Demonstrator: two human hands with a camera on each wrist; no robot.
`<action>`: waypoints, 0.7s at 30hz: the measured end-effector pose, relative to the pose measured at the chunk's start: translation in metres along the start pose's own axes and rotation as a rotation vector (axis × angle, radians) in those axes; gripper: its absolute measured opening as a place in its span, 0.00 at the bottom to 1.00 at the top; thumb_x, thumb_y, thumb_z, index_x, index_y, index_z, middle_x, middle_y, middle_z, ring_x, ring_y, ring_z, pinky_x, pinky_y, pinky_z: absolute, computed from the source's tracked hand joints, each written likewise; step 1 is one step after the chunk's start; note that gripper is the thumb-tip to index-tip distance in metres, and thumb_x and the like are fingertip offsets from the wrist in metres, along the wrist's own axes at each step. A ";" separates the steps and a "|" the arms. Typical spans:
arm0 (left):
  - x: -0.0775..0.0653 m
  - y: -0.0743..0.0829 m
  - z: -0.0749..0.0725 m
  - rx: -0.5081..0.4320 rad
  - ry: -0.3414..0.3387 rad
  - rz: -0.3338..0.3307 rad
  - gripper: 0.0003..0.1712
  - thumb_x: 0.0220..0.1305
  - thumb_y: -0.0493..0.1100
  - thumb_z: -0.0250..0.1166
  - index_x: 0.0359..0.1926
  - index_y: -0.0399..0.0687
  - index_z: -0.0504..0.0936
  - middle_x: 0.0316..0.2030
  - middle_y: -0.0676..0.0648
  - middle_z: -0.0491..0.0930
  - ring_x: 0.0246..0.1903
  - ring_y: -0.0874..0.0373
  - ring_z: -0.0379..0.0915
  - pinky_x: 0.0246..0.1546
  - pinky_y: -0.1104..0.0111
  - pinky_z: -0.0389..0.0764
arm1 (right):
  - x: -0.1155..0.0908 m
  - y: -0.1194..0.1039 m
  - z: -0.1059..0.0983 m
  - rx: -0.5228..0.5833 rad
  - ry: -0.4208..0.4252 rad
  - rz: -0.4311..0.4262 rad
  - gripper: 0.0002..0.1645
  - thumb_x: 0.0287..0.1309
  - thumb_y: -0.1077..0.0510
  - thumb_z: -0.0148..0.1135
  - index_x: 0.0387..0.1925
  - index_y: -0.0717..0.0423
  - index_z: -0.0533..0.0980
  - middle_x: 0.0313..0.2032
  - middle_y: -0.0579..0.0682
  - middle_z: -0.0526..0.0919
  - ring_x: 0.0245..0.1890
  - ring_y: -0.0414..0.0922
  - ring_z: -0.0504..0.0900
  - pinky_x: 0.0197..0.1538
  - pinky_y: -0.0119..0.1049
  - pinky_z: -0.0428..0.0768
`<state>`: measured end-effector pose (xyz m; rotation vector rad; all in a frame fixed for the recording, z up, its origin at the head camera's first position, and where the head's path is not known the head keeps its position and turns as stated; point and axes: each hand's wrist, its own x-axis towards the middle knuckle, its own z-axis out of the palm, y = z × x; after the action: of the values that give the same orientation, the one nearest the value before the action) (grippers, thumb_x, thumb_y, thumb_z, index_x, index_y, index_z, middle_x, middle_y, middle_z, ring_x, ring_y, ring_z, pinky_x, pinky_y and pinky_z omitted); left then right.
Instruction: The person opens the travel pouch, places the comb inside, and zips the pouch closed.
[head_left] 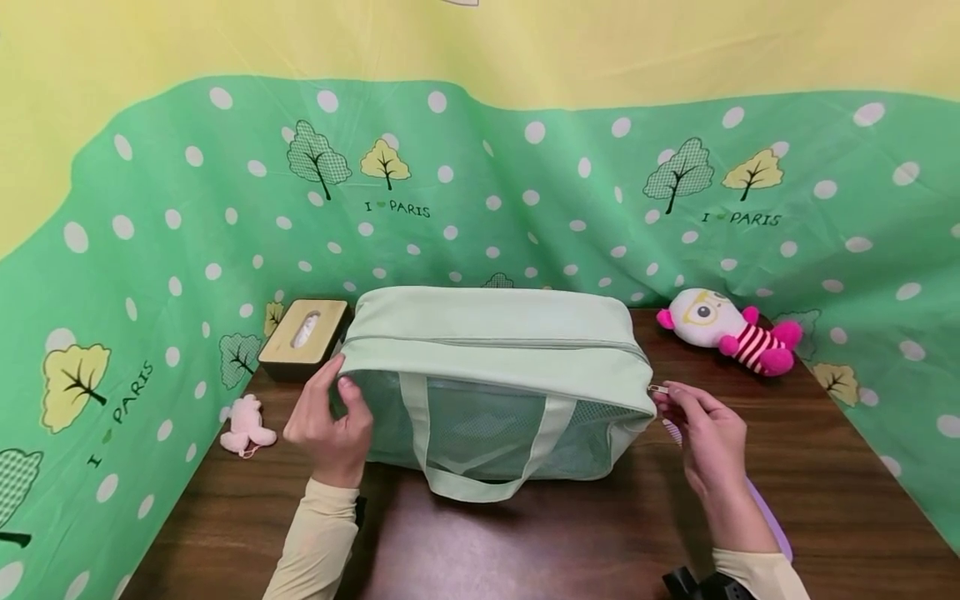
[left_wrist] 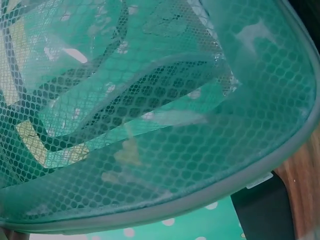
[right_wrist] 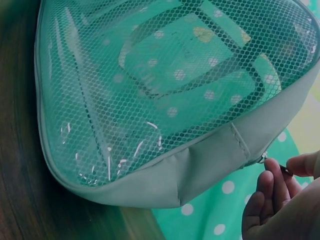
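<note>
A pale green bag [head_left: 495, 317] with see-through mesh sides [left_wrist: 165, 165] stands upright on the table. One of its handle straps [head_left: 476, 487] hangs down in front. Along its top runs a zipper [head_left: 480, 340], whose teeth look closed in the head view. My right hand [head_left: 708, 437] pinches the metal zipper pull [head_left: 658, 389] at the bag's right end; the right wrist view shows the pull [right_wrist: 286, 170] between thumb and fingers. At the upper left corner, my left hand [head_left: 330, 425] holds the bag's edge with curled fingers and thumb.
A wood-topped tissue box [head_left: 303, 333] stands behind the bag's left end, a small pink plush [head_left: 246, 425] in front of it. A pink-and-white plush toy [head_left: 731, 329] lies at the back right. Something purple [head_left: 768, 521] lies partly under my right forearm. Patterned cloth [head_left: 487, 192] surrounds the table.
</note>
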<state>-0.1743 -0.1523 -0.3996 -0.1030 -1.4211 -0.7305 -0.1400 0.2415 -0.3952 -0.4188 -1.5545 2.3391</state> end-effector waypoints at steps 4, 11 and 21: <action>0.000 0.002 0.001 0.017 0.011 -0.017 0.15 0.57 0.40 0.59 0.36 0.37 0.90 0.32 0.41 0.90 0.29 0.40 0.86 0.29 0.50 0.76 | -0.001 -0.003 0.002 0.003 0.022 -0.007 0.16 0.69 0.65 0.61 0.29 0.51 0.90 0.26 0.45 0.90 0.28 0.36 0.88 0.36 0.27 0.83; 0.000 0.004 0.004 0.007 0.022 -0.032 0.15 0.56 0.40 0.58 0.34 0.37 0.90 0.30 0.41 0.89 0.26 0.40 0.85 0.27 0.52 0.73 | -0.001 -0.012 0.012 0.047 0.099 -0.105 0.15 0.67 0.69 0.60 0.28 0.59 0.89 0.24 0.48 0.89 0.25 0.38 0.87 0.33 0.28 0.83; 0.002 0.000 0.005 0.008 0.032 -0.043 0.15 0.56 0.40 0.58 0.34 0.37 0.90 0.29 0.42 0.89 0.26 0.40 0.85 0.27 0.53 0.72 | 0.002 -0.032 0.032 0.020 0.083 -0.159 0.15 0.65 0.70 0.60 0.26 0.62 0.88 0.23 0.48 0.88 0.22 0.39 0.86 0.34 0.28 0.82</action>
<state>-0.1786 -0.1512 -0.3969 -0.0544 -1.3994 -0.7583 -0.1521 0.2270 -0.3536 -0.3686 -1.4691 2.1864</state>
